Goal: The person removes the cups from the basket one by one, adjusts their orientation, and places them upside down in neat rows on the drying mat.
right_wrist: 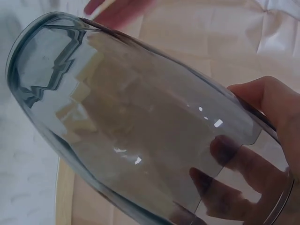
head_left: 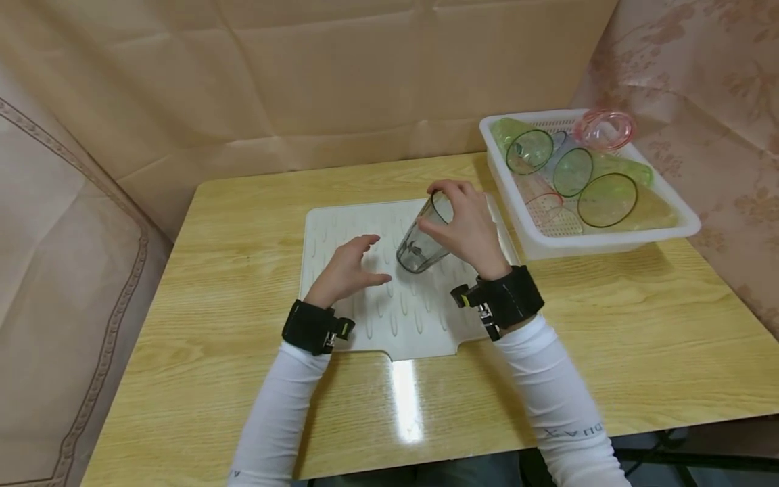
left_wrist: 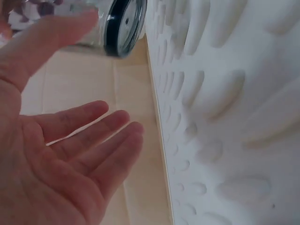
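Leaning in right grip (head_left: 467, 226): smooth glass (head_left: 420, 247) over ridged mat (head_left: 404, 314).

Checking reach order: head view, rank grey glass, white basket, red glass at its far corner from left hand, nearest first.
1. Grey glass, in the right hand.
2. White basket, farther right.
3. Red glass, basket's far corner.

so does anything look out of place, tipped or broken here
Mildly: a pink glass juts over the basket at its far right corner, while the other glasses lie inside. The grey glass tilts, but the right hand holds it. No spill or break shows.
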`<state>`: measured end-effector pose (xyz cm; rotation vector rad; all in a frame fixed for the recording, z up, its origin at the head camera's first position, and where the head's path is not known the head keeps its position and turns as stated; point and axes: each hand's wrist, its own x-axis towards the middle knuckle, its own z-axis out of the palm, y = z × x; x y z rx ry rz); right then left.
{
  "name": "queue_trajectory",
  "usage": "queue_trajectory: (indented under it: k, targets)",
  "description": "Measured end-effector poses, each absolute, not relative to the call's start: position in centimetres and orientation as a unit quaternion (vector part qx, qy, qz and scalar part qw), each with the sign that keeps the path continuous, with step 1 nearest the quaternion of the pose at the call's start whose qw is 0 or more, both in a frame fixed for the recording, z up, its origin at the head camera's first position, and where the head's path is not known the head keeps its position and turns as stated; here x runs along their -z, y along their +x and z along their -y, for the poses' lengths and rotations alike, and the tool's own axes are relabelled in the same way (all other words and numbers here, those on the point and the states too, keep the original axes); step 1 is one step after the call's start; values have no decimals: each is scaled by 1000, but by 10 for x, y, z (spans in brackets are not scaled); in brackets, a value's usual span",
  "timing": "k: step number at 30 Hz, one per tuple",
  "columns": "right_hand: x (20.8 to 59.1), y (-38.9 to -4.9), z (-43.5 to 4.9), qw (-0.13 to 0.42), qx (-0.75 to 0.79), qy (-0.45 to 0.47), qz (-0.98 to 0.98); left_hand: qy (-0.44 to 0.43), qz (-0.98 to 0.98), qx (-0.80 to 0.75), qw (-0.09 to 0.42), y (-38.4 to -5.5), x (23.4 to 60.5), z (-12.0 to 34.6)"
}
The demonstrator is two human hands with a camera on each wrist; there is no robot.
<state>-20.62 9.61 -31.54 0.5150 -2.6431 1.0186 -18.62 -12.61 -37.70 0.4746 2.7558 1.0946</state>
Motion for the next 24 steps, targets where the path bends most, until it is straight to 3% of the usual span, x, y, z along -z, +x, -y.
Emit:
queue_trajectory:
  k: [8, 24]
  targets:
    - [316, -198, -73, 120, -395, 172, 894, 165, -901, -389, 92, -188, 380, 124]
    - [323, -190, -64, 104, -418, 179, 885, 179, -894, -405, 64, -187, 384, 121]
